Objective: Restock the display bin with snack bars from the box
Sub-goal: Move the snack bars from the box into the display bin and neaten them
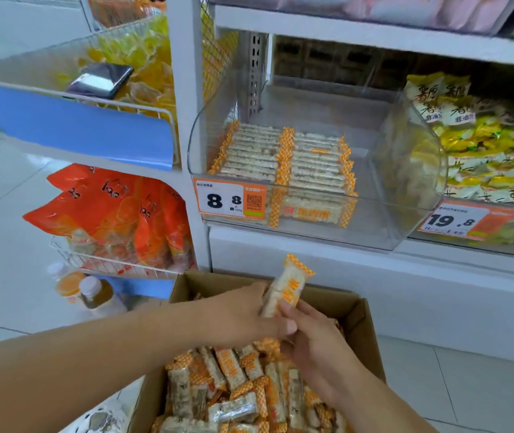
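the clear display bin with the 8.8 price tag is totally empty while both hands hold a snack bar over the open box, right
Not quite: the display bin is not empty. The head view shows two neat rows of snack bars already lying in its left part, with bare space to their right. The rest stands: the left hand and right hand hold one bar above the open box.

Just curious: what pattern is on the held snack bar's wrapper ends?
Orange-and-white checks on the snack bar; head view.

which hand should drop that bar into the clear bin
Right. The right hand pinches the bar from below, and the bin's bare stretch lies on that side.
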